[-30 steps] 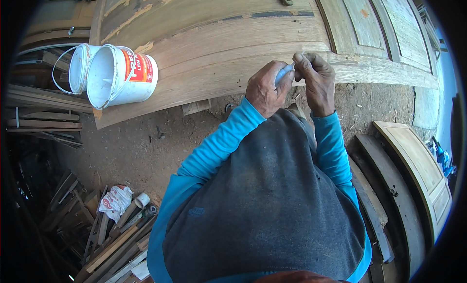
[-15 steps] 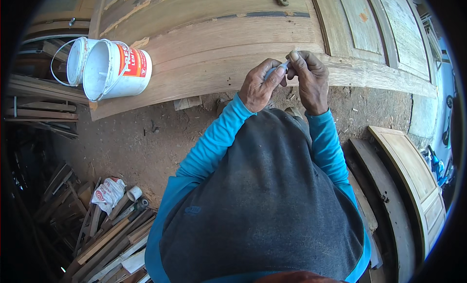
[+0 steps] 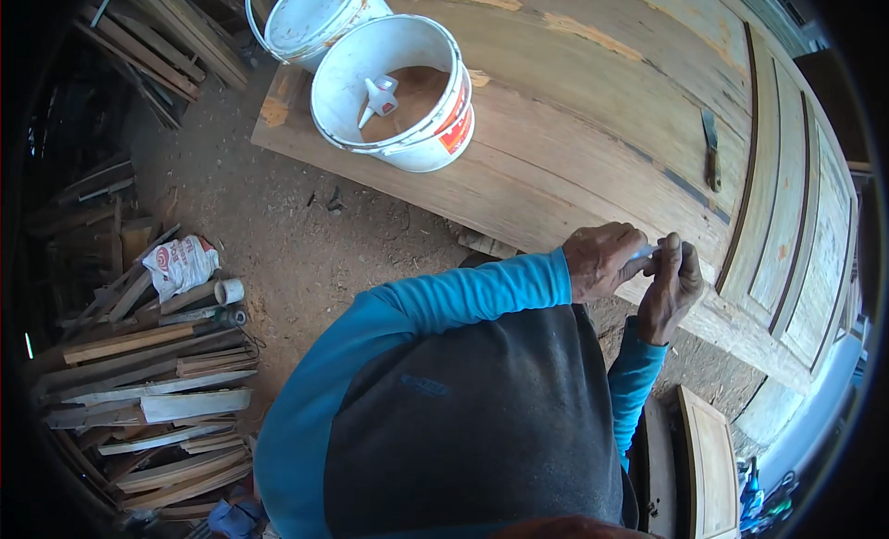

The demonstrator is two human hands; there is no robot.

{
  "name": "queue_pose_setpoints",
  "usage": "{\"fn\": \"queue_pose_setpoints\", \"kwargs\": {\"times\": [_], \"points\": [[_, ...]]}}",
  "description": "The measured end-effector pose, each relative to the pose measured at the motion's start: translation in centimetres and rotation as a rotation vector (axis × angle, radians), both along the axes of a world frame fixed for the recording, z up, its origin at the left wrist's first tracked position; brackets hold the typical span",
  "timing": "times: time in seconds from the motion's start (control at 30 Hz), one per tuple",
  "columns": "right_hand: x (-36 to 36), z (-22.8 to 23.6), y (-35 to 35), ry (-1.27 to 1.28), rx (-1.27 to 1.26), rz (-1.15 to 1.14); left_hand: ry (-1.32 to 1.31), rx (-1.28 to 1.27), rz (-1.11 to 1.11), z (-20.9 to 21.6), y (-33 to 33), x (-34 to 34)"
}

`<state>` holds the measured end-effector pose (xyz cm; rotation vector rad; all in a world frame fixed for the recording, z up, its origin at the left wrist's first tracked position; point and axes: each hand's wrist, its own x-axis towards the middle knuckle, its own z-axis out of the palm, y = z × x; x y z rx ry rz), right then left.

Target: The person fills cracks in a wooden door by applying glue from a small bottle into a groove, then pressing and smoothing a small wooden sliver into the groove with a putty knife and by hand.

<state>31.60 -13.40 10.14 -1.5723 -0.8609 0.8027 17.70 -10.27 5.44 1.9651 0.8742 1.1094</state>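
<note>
Near the front edge of a wooden door (image 3: pixel 537 201) lying flat, my hands are close together. My left hand (image 3: pixel 600 263) is closed around a small pale bluish tube (image 3: pixel 643 252), mostly hidden by the fingers. The fingertips of my right hand (image 3: pixel 673 291) pinch at its tip; what exactly they grip there is too small to tell. A putty knife (image 3: pixel 712 155) with a brown handle lies on the door beyond my hands. An open white bucket (image 3: pixel 412 157) stands on the door to the left, with a small white nozzle bottle (image 3: pixel 380 96) inside.
A second white bucket (image 3: pixel 310 20), lidded, is behind the open one. Orange-brown filler patches (image 3: pixel 593 37) mark the door. Wood offcuts (image 3: pixel 176 391) are piled on the floor at left beside a white plastic bag (image 3: pixel 181 267). A panelled door (image 3: pixel 711 470) leans at lower right.
My view has turned to the left, so the buckets and door appear shifted right and the bucket's inside shows. Both hands remain together on the small tube.
</note>
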Motion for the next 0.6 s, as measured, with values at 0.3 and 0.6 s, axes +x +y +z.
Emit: {"fn": "queue_pose_setpoints", "kwargs": {"times": [0.3,0.6], "points": [[-5.0,1.2,3.3,-0.147,-0.015,-0.010,-0.428,-0.454,-0.353,0.5,4.2,-5.3],[-7.0,2.6,4.9,-0.087,0.008,0.099,-0.679,-0.992,-0.757,0.0,7.6,-8.4]]}}
